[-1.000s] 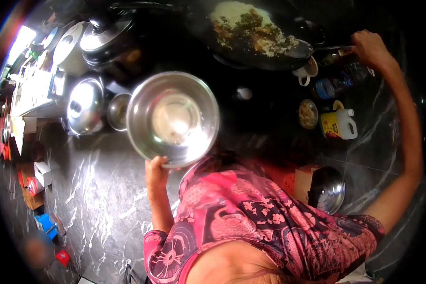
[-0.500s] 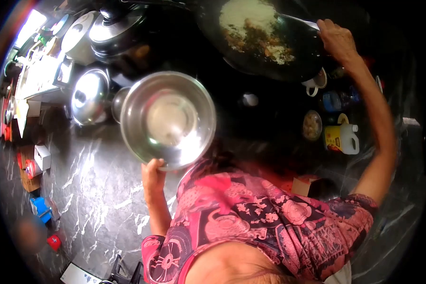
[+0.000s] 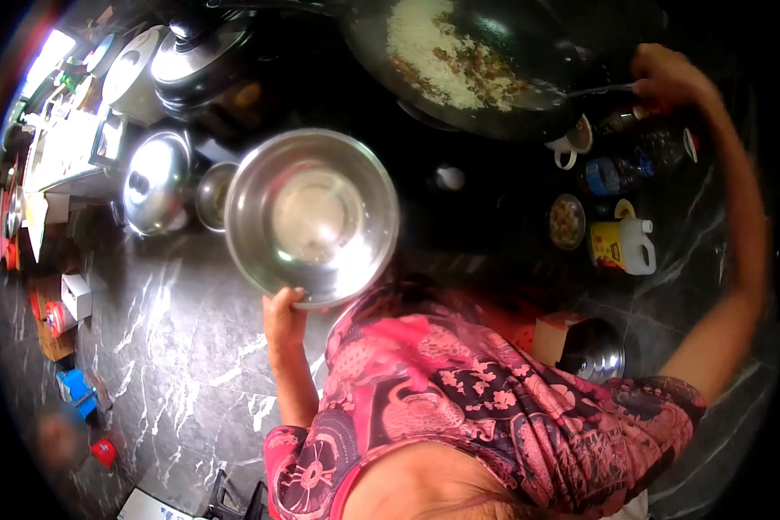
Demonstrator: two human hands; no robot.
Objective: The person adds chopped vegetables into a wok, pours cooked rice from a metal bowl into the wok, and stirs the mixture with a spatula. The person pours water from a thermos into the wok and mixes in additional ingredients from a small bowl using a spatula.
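1. L hand (image 3: 283,318) grip clamped on bowl (image 3: 310,217) rim, bowl held up over the floor.
2. R hand (image 3: 665,78) grip closed on spatula (image 3: 581,89) in wok (image 3: 459,65).
3. Nearby: jug (image 3: 624,245), pot lid (image 3: 154,182), cup (image 3: 572,141) under wok edge.

Left hand (image 3: 284,317) grips rim of empty steel bowl (image 3: 311,217); right hand (image 3: 665,76) holds spatula (image 3: 581,89) in wok (image 3: 468,61) w/ fried rice (image 3: 442,52).

The dark counter (image 3: 494,225) carries a wok (image 3: 494,95), a yellow-labelled jug (image 3: 622,245), bottles (image 3: 611,173) and lidded pots (image 3: 156,182).
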